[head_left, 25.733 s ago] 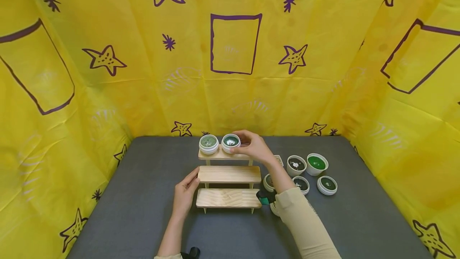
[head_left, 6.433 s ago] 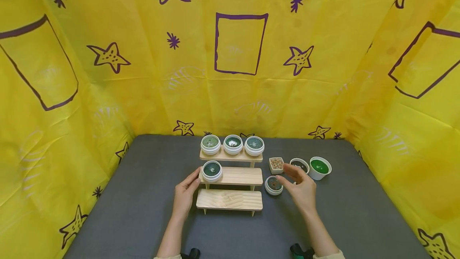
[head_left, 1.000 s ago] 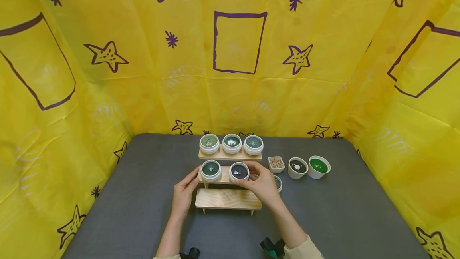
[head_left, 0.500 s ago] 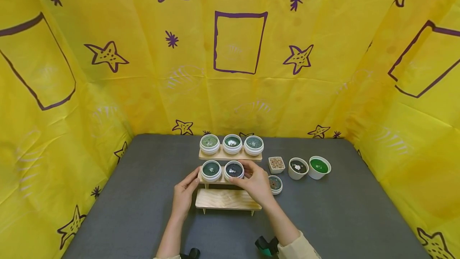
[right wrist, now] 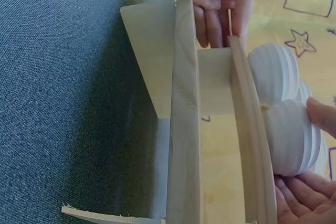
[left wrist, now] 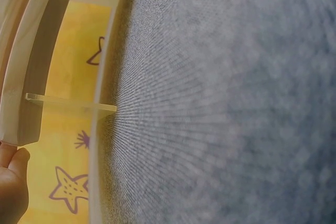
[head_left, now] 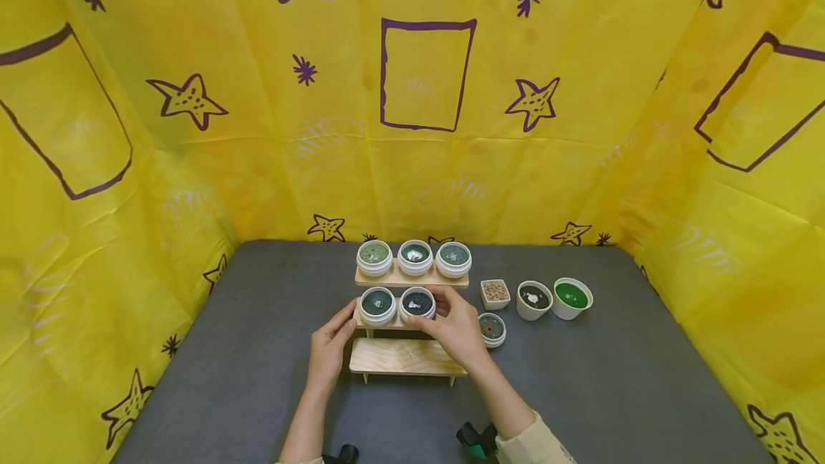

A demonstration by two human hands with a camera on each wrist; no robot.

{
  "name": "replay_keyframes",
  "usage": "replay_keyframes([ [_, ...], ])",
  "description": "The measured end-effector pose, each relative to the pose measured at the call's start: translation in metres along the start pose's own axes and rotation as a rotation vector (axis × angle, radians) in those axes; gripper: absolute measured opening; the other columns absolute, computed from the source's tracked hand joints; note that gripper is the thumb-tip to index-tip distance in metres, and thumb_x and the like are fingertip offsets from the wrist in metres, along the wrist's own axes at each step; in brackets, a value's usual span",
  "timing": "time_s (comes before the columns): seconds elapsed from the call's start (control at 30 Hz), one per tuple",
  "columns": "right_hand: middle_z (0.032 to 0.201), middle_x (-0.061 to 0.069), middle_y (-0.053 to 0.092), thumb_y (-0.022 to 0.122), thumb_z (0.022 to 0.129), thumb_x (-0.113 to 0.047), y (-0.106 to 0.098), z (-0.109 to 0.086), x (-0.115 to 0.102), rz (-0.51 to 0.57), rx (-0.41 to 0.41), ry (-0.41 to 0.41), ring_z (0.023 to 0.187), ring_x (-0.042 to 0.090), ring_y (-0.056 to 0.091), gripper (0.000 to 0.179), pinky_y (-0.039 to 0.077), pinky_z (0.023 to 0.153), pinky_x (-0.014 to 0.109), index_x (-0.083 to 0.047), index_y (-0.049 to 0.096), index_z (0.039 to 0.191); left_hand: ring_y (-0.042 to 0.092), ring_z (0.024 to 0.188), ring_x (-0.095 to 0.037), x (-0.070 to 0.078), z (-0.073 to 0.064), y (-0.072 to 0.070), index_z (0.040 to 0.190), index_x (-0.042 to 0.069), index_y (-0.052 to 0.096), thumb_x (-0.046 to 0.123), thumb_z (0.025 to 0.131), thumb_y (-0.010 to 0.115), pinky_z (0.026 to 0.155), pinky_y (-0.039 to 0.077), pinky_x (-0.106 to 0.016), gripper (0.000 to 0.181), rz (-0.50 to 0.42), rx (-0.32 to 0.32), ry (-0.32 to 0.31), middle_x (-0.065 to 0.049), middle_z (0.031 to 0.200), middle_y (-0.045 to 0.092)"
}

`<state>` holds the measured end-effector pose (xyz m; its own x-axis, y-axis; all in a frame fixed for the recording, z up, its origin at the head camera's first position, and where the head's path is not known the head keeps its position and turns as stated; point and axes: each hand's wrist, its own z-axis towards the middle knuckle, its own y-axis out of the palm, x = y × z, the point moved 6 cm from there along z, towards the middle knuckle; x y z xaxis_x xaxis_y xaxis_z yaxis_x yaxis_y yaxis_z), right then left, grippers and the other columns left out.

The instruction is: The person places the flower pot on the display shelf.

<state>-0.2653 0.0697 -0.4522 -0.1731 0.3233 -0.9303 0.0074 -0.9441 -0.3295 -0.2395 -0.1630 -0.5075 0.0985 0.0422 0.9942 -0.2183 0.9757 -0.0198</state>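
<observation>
My right hand [head_left: 456,324] pinches a small white ribbed bowl with glossy dark contents [head_left: 417,302] between thumb and fingers, on the middle wooden shelf [right wrist: 251,129]. Close on its left sits a similar bowl with dark green contents [head_left: 377,305]. My left hand [head_left: 330,351] grips the left end of that shelf, thumb at the front corner and fingers at the back. On the rear shelf [head_left: 412,281] three more ribbed bowls stand in a row, a pale green one [head_left: 374,256] leftmost. The lowest, front shelf [head_left: 407,356] is bare wood on short legs.
Right of the shelves, a ribbed bowl with brown specks [head_left: 493,329] stands on the grey table [head_left: 612,392]. Behind it are a square dish of grains [head_left: 495,293], a cup with dark contents [head_left: 534,299] and a cup with bright green contents [head_left: 571,298]. Yellow patterned cloth [head_left: 425,185] surrounds the table.
Over the last second my right hand slid the dark bowl left, beside the green one. Earlier, more bowls stood on the table and fewer on the shelves. My left hand keeps its place.
</observation>
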Motion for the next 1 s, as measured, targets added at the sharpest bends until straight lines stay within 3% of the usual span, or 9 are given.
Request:
replay_keyframes([
  [0.3,0.115,0.008,0.072,0.092,0.066,-0.026,0.0,-0.001,0.0,-0.017,0.01,-0.035,0.108,0.023,0.069,0.06,0.058,0.096,0.035,-0.013,0.066,0.119,0.052,0.115,0.016,0.0,-0.001,0.0,0.136,-0.001,0.057,0.004,0.098,0.056,0.099,0.04,-0.002,0.039,-0.002,0.006,0.002,-0.017,0.143,0.054],
  [0.6,0.117,0.012,0.071,0.092,0.066,-0.019,-0.005,-0.001,0.003,0.065,-0.001,-0.064,0.11,0.026,0.068,0.061,0.057,0.097,0.034,-0.009,0.066,0.12,0.052,0.116,0.016,-0.001,0.0,0.0,0.137,0.0,0.057,0.006,0.098,0.057,0.1,0.04,-0.002,0.039,-0.004,-0.001,-0.004,-0.016,0.143,0.055],
  [1.0,0.123,0.015,0.07,0.09,0.068,-0.013,-0.033,-0.007,0.013,0.068,0.036,-0.035,0.115,0.031,0.068,0.061,0.054,0.103,0.04,-0.004,0.065,0.122,0.051,0.116,0.016,-0.001,0.0,-0.001,0.137,0.0,0.056,0.006,0.098,0.056,0.1,0.04,-0.002,0.039,-0.007,-0.007,-0.006,-0.015,0.143,0.054],
])
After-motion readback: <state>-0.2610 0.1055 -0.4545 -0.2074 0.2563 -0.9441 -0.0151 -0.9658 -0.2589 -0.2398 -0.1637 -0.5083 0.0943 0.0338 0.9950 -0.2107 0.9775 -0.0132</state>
